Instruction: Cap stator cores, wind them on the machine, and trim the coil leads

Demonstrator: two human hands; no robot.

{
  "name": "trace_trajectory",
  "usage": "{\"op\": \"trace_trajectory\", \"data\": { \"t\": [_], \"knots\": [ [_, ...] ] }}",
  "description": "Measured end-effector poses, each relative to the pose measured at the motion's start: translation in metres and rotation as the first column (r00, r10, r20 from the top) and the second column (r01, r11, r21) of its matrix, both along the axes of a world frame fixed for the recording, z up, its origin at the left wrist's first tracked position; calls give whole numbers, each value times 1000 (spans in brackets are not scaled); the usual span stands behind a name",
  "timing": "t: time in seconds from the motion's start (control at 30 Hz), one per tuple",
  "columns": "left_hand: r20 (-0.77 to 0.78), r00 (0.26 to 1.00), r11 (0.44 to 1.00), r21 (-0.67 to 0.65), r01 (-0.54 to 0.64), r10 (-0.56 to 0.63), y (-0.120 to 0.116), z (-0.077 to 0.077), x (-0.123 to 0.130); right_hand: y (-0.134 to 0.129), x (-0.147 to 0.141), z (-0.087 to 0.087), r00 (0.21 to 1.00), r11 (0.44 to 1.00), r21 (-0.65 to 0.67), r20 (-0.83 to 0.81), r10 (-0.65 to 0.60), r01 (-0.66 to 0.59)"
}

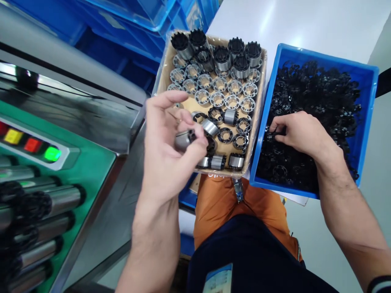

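Observation:
My left hand (171, 146) is closed around a silver metal core (182, 141) with a dark toothed end, held above the near left part of a cardboard box (183, 106). Rows of bare metal cores (219, 84) stand in that box. Cores with black end caps (222, 57) are grouped at its far side, and several capped ones lie loosely near me. To the right, my right hand (296, 132) reaches into a blue bin (314, 55) full of black plastic caps (317, 91). Its thumb and fingers pinch together at a black cap (270, 134).
On the left, a green machine top (91, 136) carries several capped cylinders (62, 199) and a panel of lit buttons (33, 144). Blue crates (134, 24) stand behind it. A white table (244, 18) extends beyond the box and bin.

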State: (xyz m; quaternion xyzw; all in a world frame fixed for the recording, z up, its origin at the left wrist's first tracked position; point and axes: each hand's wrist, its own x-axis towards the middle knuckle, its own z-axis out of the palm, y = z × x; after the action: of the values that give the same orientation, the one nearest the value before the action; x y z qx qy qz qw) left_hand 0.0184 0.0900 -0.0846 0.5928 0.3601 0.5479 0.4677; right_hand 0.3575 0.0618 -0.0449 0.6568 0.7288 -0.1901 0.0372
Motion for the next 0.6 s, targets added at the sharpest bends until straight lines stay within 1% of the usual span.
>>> {"op": "trace_trajectory", "data": {
  "t": [0.07, 0.1, 0.17, 0.23, 0.3, 0.4, 0.47, 0.53, 0.6],
  "knots": [
    [102, 992, 995, -55, 82, -76, -10, 6, 21, 0, 4, 3, 997, 1000, -8, -75, 3, -4],
    [142, 986, 989, -99, 106, -91, -15, 10, 32, 0, 7, 5, 994, 1000, -12, -113, -6, 4],
    [233, 968, 961, -231, 154, -99, -26, 19, 54, 0, 13, 12, 985, 999, -7, -164, -53, 52],
    [330, 937, 930, -296, 219, -115, -34, 24, 74, 0, 16, 18, 980, 993, 29, -169, -105, 112],
    [395, 907, 912, -300, 279, -147, -39, 23, 89, 0, 17, 21, 976, 985, 85, -173, -135, 152],
    [419, 881, 897, -268, 352, -221, -43, 17, 103, 0, 16, 22, 967, 970, 138, -190, -171, 199],
    [421, 873, 904, -225, 364, -246, -44, 13, 107, 1, 15, 20, 964, 963, 144, -173, -202, 228],
    [424, 874, 919, -195, 344, -237, -44, 9, 108, 0, 13, 19, 965, 961, 135, -139, -223, 242],
    [441, 866, 926, -168, 337, -236, -44, 8, 108, -1, 11, 19, 959, 948, 145, -89, -271, 282]
  ]
}}
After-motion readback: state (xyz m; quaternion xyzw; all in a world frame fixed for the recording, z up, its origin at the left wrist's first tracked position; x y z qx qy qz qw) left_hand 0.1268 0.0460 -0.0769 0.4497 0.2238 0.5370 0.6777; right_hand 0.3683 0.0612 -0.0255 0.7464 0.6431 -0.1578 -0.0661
